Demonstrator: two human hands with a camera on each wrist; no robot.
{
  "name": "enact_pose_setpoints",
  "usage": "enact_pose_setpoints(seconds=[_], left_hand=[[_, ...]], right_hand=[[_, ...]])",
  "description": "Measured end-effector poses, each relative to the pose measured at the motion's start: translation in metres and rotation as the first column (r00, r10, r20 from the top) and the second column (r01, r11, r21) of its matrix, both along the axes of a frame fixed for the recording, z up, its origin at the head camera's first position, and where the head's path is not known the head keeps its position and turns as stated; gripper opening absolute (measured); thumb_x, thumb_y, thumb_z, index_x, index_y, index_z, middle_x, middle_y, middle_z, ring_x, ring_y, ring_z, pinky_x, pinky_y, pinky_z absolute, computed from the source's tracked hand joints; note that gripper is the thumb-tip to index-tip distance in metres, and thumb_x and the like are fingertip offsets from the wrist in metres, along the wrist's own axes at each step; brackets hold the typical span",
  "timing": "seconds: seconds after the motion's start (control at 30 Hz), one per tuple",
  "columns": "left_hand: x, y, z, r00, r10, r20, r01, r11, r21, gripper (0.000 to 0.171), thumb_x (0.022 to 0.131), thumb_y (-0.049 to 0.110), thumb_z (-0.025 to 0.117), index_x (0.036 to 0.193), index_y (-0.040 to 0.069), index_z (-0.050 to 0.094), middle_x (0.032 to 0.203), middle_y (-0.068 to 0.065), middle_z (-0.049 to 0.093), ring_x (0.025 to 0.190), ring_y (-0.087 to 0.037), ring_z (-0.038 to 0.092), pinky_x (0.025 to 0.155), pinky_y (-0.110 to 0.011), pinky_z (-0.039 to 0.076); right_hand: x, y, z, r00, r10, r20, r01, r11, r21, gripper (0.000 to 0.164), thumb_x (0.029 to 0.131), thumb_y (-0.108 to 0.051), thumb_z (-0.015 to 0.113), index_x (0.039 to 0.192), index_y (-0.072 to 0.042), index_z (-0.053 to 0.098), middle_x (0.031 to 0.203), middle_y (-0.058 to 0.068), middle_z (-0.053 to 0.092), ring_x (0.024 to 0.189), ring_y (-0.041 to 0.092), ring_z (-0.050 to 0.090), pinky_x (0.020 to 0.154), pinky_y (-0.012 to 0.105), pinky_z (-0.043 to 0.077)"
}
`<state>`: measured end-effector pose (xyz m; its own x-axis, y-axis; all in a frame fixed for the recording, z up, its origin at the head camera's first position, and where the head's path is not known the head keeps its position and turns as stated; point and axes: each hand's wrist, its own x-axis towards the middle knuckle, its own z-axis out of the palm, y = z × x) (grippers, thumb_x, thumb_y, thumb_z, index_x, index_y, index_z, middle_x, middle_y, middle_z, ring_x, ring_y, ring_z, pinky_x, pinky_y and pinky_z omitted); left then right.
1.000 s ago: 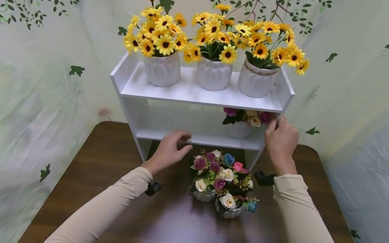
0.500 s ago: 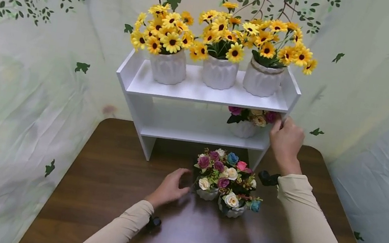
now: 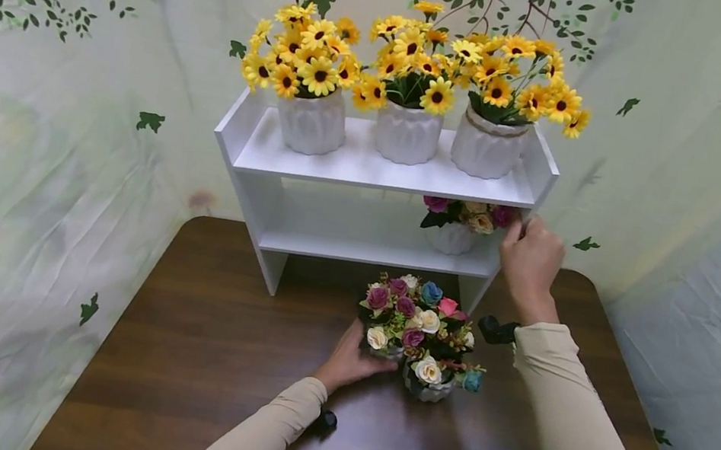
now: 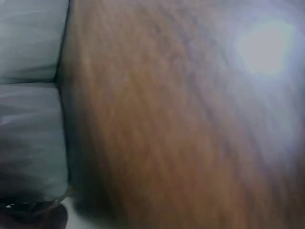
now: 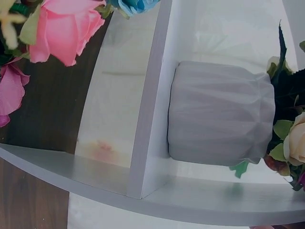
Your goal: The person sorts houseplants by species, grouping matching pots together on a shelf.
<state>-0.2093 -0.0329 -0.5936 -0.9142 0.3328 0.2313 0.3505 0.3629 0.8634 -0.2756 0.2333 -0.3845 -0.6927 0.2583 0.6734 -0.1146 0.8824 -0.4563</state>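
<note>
My left hand [image 3: 351, 360] is at the left one of two potted rose bouquets on the table, its thumb in front of the white pot [image 3: 392, 353] and its fingers hidden behind it. Mauve and cream roses [image 3: 383, 313] spill over that pot. Right beside it stands the second pot [image 3: 427, 388], with cream, pink and blue roses. My right hand [image 3: 530, 266] grips the right side panel of a white two-tier shelf [image 3: 377, 256]. Close to that hand, on the lower tier, sits another pot of roses [image 5: 219, 114], filling much of the right wrist view.
Three white pots of yellow daisies [image 3: 407, 135] line the upper tier. The shelf stands at the back of a dark wooden table [image 3: 197, 356], against a leaf-patterned cloth backdrop [image 3: 51, 158]. The left wrist view shows blurred wood and grey panels [image 4: 31, 133].
My left hand moved from the lower shelf edge down and right to the left rose pot and took hold of it. My right hand stays on the shelf's side.
</note>
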Motion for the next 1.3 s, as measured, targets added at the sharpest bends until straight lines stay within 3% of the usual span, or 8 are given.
enact_pose_setpoints(seconds=[0.1,0.4,0.53,0.7,0.83,1.0,1.3], left_hand=[[0.003,0.003,-0.003,0.999,0.041,0.018,-0.042,0.998,0.037,0.101,0.068,0.03,0.092,0.151,0.022,0.037,0.147,-0.008,0.053,0.137,-0.026,0.05,0.114,-0.046,0.041],[0.006,0.006,-0.01,0.995,0.086,-0.049,-0.083,0.995,0.057,0.095,0.066,0.028,0.093,0.147,0.019,0.043,0.141,-0.008,0.059,0.13,-0.026,0.056,0.11,-0.043,0.046],[0.008,0.004,-0.009,0.991,0.114,-0.076,-0.109,0.992,0.061,0.089,0.066,0.026,0.092,0.142,0.015,0.048,0.136,-0.008,0.063,0.125,-0.028,0.06,0.106,-0.043,0.049],[0.012,-0.002,-0.001,0.99,0.131,-0.056,-0.13,0.991,0.028,0.089,0.065,0.032,0.092,0.142,0.019,0.049,0.136,-0.003,0.064,0.125,-0.025,0.061,0.104,-0.041,0.051],[0.015,-0.013,0.018,0.989,0.137,-0.055,-0.138,0.99,-0.015,0.087,0.066,0.038,0.091,0.141,0.026,0.049,0.135,0.001,0.064,0.123,-0.022,0.062,0.102,-0.042,0.052],[0.013,-0.033,0.056,0.99,0.118,-0.083,-0.122,0.991,-0.047,0.085,0.064,0.039,0.092,0.138,0.027,0.052,0.132,0.0,0.066,0.12,-0.021,0.063,0.101,-0.043,0.052],[-0.011,-0.059,0.124,0.979,0.157,-0.13,-0.167,0.984,-0.068,0.089,0.063,0.04,0.092,0.139,0.02,0.05,0.13,-0.004,0.066,0.119,-0.023,0.064,0.1,-0.046,0.052]], right_hand=[[0.001,-0.002,0.0,1.0,0.009,0.008,-0.009,1.0,-0.01,0.041,0.094,-0.01,0.051,0.057,-0.008,0.035,0.053,0.02,0.048,0.052,0.032,0.038,0.049,0.04,0.027],[0.001,-0.002,-0.003,1.0,0.013,0.014,-0.013,1.0,-0.021,0.041,0.095,-0.009,0.051,0.057,-0.009,0.035,0.053,0.021,0.05,0.051,0.032,0.039,0.048,0.036,0.026],[0.001,-0.004,-0.004,1.0,0.02,0.015,-0.02,0.999,-0.028,0.041,0.094,-0.009,0.051,0.057,-0.009,0.035,0.053,0.022,0.05,0.051,0.033,0.04,0.048,0.038,0.027],[0.001,-0.004,-0.006,1.0,0.012,0.016,-0.012,0.999,-0.036,0.04,0.094,-0.009,0.052,0.057,-0.008,0.036,0.054,0.023,0.053,0.052,0.034,0.042,0.048,0.038,0.029],[0.001,-0.004,-0.006,1.0,0.02,0.016,-0.02,0.999,-0.031,0.04,0.094,-0.009,0.051,0.058,-0.008,0.037,0.054,0.023,0.052,0.051,0.034,0.042,0.048,0.039,0.029],[0.003,-0.002,-0.004,1.0,0.009,0.004,-0.009,1.0,-0.02,0.039,0.095,-0.009,0.051,0.058,-0.007,0.038,0.054,0.023,0.052,0.052,0.034,0.04,0.048,0.041,0.029],[0.002,-0.001,-0.001,1.0,0.019,0.006,-0.019,1.0,-0.013,0.038,0.095,-0.008,0.05,0.059,-0.007,0.038,0.053,0.022,0.052,0.051,0.033,0.041,0.048,0.037,0.027]])
